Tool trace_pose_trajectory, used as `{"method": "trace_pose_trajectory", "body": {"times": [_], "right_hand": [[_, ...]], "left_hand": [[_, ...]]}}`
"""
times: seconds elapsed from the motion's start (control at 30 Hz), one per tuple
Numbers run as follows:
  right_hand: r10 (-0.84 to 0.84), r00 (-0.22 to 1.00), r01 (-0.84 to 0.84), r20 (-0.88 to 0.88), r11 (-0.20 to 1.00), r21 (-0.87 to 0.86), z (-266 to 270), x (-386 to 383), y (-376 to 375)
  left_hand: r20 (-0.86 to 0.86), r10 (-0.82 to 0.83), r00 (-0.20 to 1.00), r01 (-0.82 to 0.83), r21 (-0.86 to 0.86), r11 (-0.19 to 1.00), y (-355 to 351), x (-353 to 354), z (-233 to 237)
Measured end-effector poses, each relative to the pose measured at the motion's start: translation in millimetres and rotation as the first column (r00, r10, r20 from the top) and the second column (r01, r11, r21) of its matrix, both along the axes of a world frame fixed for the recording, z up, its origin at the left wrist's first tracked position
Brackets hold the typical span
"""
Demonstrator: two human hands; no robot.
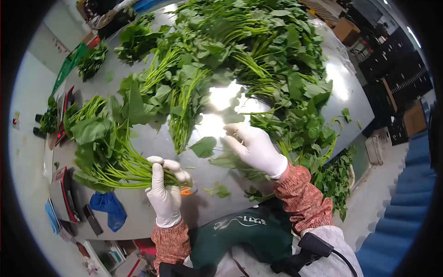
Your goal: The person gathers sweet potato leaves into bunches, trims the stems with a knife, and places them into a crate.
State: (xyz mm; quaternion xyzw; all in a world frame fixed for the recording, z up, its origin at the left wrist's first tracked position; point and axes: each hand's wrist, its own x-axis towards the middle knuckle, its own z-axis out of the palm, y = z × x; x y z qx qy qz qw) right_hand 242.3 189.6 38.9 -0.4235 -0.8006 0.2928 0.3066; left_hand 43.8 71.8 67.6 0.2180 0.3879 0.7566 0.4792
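The bunch of greens (110, 157) lies on its side at the near left of the tabletop (342, 87), leaves fanned out to the left and the pale stems drawn together to the right. Your left hand (165, 187), in a white glove, is closed around those stem ends, thumb up and fingers wrapped tight. A small orange piece (187, 190) shows just below the fingers; what it is cannot be made out. Your right hand (254, 147), also gloved, rests well apart from the bunch on some loose leaves (230, 162), fingers bent down into them. Whether it pinches a stalk or only touches the leaves, you cannot tell from here. A single leaf (203, 147) lies between your two hands. Judged from this, the step in hand is gathering: one hand holds the bunch while the other sorts through the stray greens. Bringing another stalk over would call for laying it stem to stem beside the ones you hold, and easing the left grip only enough to let it in without the bunch spreading. Beyond your hands the big heap of greens (240, 51) covers the far half of the tabletop. A blue cloth (109, 207) and a scale (62, 194) sit at the left edge, and your dark green apron (240, 228) fills the bottom.
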Motion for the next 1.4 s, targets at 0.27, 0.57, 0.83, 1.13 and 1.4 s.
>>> {"method": "trace_pose_trajectory", "body": {"times": [0.27, 0.57, 0.83, 1.13, 1.4], "right_hand": [[-0.105, 0.994, 0.102, 0.005, 0.951, -0.293, -62.1, -117.6, 28.7], [-0.183, 0.98, 0.129, -0.077, 0.882, -0.453, -82.4, -124.9, 62.9], [-0.016, 0.912, 0.006, 0.409, 1.0, 0.027, -18.1, 19.9, 30.5], [-0.386, 0.89, 0.159, -0.241, 0.76, -0.631, -29.9, -13.9, 84.7], [-0.208, 0.894, 0.281, -0.398, 0.95, 0.135, -21.5, -13.1, 75.6]], "left_hand": [[-0.011, 0.103, 0.995, -0.101, 0.122, 0.987, -15.8, -44.7, -5.4], [0.081, 0.086, 0.993, -0.092, 0.085, 0.992, -28.7, -59.9, -10.6], [0.037, 0.039, 0.999, -0.039, 0.005, 0.999, -20.7, -41.3, -19.0], [-0.083, -0.038, 0.996, 0.052, 0.17, 0.984, -26.9, -32.4, -2.7], [0.145, -0.035, 0.989, 0.032, 0.028, 0.999, -27.6, -28.3, -3.4]]}}
